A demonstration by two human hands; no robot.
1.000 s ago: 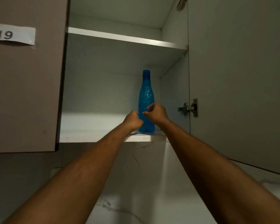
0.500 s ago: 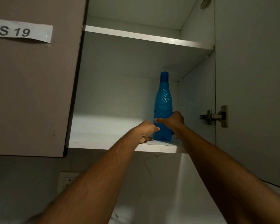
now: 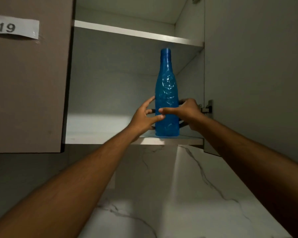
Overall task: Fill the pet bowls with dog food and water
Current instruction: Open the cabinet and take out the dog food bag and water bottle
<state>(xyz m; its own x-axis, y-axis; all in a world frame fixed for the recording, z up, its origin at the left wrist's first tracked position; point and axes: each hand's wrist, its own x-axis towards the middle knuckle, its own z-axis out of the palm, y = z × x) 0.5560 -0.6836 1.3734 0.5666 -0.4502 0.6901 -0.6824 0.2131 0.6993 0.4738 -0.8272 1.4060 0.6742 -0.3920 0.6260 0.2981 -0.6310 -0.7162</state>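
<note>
A tall blue translucent plastic bottle (image 3: 167, 83) stands upright at the front edge of the lower shelf (image 3: 100, 140) inside an open wall cabinet. My left hand (image 3: 143, 115) clasps its lower left side, fingers spread around it and thumb across the front. My right hand (image 3: 187, 112) wraps the lower right side, thumb lying over the front just above my left thumb. The bottle's mouth has no visible cap. No pet bowls or dog food are in view.
An upper shelf (image 3: 127, 31) sits just above the bottle's top. The cabinet's open door (image 3: 256, 74) and its hinge (image 3: 207, 108) are close to my right wrist. A closed door (image 3: 24, 91) with a "19" label (image 3: 12, 28) is on the left. A marble wall (image 3: 179, 186) lies below.
Both hands were bunched in front of the bottle's base; now they have spread and closed around its sides. The bottle stands nearer the shelf's front edge.
</note>
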